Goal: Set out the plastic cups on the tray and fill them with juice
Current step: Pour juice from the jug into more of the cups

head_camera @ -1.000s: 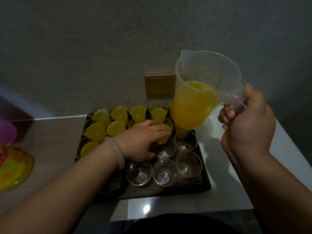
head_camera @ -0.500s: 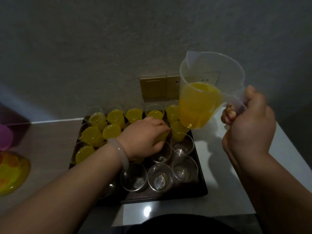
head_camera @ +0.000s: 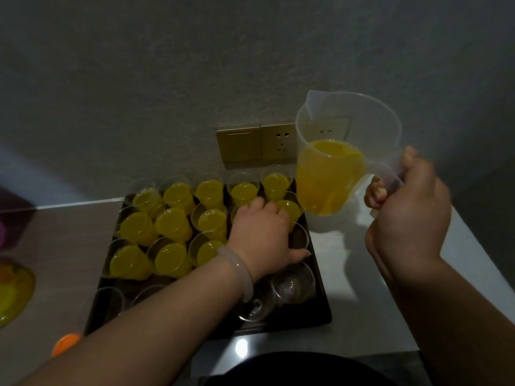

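The cups [head_camera: 178, 224] stand on the tray [head_camera: 323, 307], most full of juice and the empty cups [head_camera: 292, 285] at the front right, so filling is in hand. The left hand [head_camera: 262, 238] lies over one middle cup with bent fingers; I cannot tell if it grips it. The right hand [head_camera: 409, 218] holds the handle of the half-full jug [head_camera: 328, 179] with closed fingers, upright above the far right corner, so next it must tilt slowly over an empty cup.
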`<state>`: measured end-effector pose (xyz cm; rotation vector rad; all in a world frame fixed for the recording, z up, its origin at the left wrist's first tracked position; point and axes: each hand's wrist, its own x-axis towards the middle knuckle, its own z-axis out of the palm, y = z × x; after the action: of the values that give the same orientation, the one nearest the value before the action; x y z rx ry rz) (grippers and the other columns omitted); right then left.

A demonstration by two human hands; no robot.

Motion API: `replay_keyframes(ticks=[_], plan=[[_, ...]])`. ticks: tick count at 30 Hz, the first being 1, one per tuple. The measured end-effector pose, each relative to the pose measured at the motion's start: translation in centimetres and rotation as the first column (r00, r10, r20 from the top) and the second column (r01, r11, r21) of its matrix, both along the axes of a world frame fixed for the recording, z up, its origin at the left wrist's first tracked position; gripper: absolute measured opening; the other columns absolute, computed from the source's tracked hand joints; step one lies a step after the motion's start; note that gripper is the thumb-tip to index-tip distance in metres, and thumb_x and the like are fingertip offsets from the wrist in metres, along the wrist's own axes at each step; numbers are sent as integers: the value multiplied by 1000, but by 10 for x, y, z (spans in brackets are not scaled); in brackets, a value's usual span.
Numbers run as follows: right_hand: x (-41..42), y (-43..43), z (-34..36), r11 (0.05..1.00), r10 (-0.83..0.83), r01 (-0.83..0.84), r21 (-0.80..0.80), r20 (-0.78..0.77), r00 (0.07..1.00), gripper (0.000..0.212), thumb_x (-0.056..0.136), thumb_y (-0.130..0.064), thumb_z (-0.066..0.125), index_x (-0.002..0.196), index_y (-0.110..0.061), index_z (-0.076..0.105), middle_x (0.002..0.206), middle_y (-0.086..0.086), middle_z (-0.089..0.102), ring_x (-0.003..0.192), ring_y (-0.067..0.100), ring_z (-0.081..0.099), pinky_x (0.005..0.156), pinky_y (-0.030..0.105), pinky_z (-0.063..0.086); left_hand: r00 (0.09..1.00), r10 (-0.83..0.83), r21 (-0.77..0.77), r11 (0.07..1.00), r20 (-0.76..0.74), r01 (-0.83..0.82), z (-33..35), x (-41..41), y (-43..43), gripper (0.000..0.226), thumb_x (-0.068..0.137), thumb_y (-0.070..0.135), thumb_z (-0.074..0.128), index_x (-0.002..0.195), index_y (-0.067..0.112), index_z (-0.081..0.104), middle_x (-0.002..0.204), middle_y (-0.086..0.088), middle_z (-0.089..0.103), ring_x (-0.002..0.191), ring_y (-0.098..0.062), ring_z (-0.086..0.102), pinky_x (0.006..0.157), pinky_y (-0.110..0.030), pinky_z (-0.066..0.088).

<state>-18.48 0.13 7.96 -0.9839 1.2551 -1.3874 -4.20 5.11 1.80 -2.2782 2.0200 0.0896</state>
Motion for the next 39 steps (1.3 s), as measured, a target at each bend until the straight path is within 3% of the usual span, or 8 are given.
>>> replay_keyframes(ticks=[10, 19, 23, 27, 30, 32, 36, 39], plan=[[-7, -4, -3, 1000, 18, -18, 0, 40, 999, 48, 94, -36, 45, 48, -30, 57, 54, -6, 50, 53, 7, 47, 55, 31, 37, 998, 7, -27, 1000, -61, -8, -1, -9, -3, 62, 77, 71, 52, 113, 20, 54, 110, 0, 58, 107, -21, 46, 90, -37, 39], [-14, -3, -4, 1000, -14, 14, 2, -25, 1000, 40, 96, -36, 45, 59, -25, 52, 54, -10, 53, 54, 3, 50, 57, 27, 41, 998, 28, -56, 998, -60, -31, -5, -17, 2, 64, 76, 74, 51, 112, 20, 52, 108, -1, 60, 106, -22, 47, 87, -37, 42], [-15, -1, -4, 1000, 4, -5, -8, -20, 1000, 38, 84, -43, 46, 52, -23, 50, 59, -1, 48, 59, 14, 47, 58, 35, 36, 997, 30, -69, 997, -65, -35, -5, -18, 4, 61, 78, 73, 51, 109, 20, 52, 105, -1, 60, 104, -22, 48, 87, -37, 43], [-16, 2, -5, 1000, 4, -5, -29, -42, 999, 39, 90, -41, 46, 55, -24, 47, 58, -2, 47, 57, 11, 46, 56, 30, 37, 996, 34, -69, 997, -81, -39, -7, -18, 6, 63, 76, 75, 51, 108, 20, 51, 106, 0, 60, 105, -22, 47, 88, -37, 42], [-18, 2, -4, 998, -21, 18, -55, -72, 997, 38, 99, -32, 44, 63, -21, 46, 50, -9, 50, 46, -3, 47, 45, 11, 35, 996, 39, -64, 997, -83, -44, -4, -15, 7, 67, 74, 80, 47, 106, 21, 51, 102, 1, 60, 101, -21, 48, 85, -36, 44], [-19, 2, -4, 998, -22, 17, -56, -97, 995, 37, 100, -30, 42, 65, -20, 48, 52, -7, 48, 45, -5, 46, 42, 8, 32, 996, 18, -113, 993, -83, -27, 0, -11, 9, 68, 77, 80, 40, 107, 21, 52, 99, 2, 60, 97, -18, 50, 81, -33, 46], [-19, 3, -4, 999, 6, -9, -41, -60, 998, 37, 97, -34, 44, 62, -22, 47, 50, -10, 49, 49, 1, 45, 49, 19, 37, 980, -131, -284, 955, -151, 84, 12, 24, 15, 55, 87, 58, 33, 107, 16, 63, 91, -3, 66, 88, -24, 58, 71, -33, 49], [-18, 3, -4, 999, 1, -3, -43, -39, 999, 38, 95, -36, 46, 59, -25, 47, 49, -11, 49, 48, 1, 45, 50, 21, 37, 952, -273, -170, 954, -141, 249, 16, 62, 23, 53, 81, 47, 38, 117, 17, 63, 104, -3, 66, 98, -26, 58, 81, -40, 52]])
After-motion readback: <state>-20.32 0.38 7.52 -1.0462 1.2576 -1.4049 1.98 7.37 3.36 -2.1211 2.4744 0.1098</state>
